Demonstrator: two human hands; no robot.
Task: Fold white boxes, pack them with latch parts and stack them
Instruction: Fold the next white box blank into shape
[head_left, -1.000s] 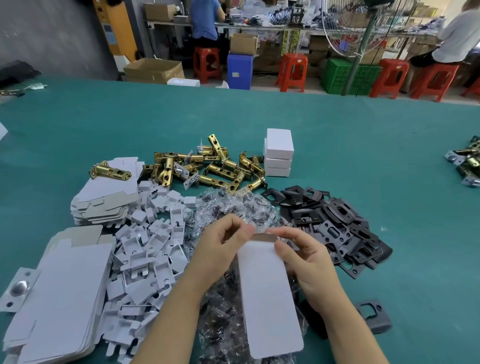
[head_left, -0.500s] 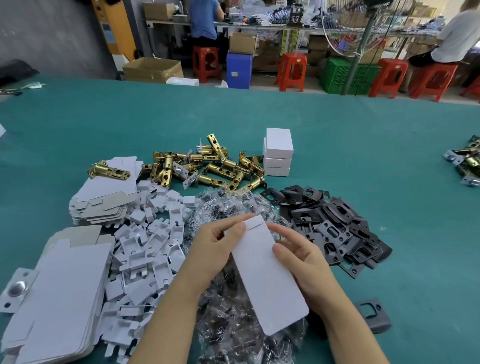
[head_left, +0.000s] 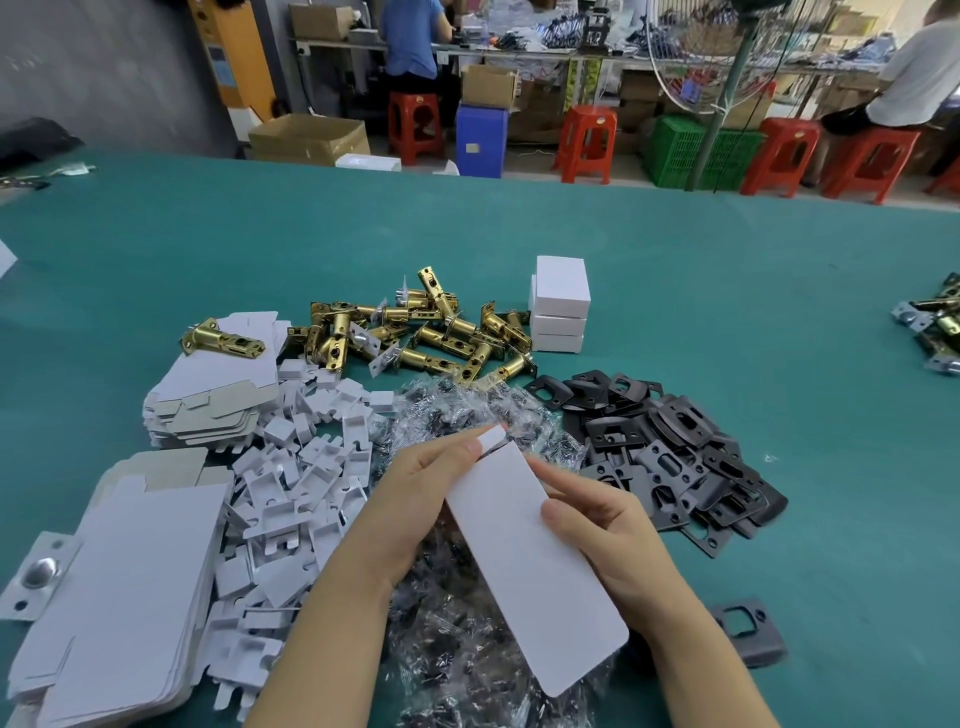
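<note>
Table (head_left: 727, 291): green cloth top; it carries every pile below.
Flat box blanks (head_left: 119, 587): big stack at 8 o'clock of the hands, with a second stack (head_left: 208, 395) at 10 o'clock.
Bagged screws (head_left: 467, 634): crinkly clear packets heaped under and around the hands, from 6 to 12 o'clock.
Black plates (head_left: 675, 457): loose pile at 2 o'clock.
White inserts (head_left: 301, 493): scattered card pieces at 9 o'clock.
Brass latches (head_left: 415, 338): heap at 12 o'clock, well apart from the hands.
Finished boxes (head_left: 560, 306): three stacked, just right of the brass latches.
Held box (head_left: 530, 561): flattened white card, tilted, its far end at 12 o'clock over the bagged screws.
Left hand (head_left: 410, 499): thumb and fingers pinch the small end flap (head_left: 491, 435).
Right hand (head_left: 602, 530): fingers curl round the held box's right long edge.
Handling: likely very light, thin and springy; it would crease if squeezed mid-panel. Best taken by the long edges, pressing them inward to pop it open.
</note>
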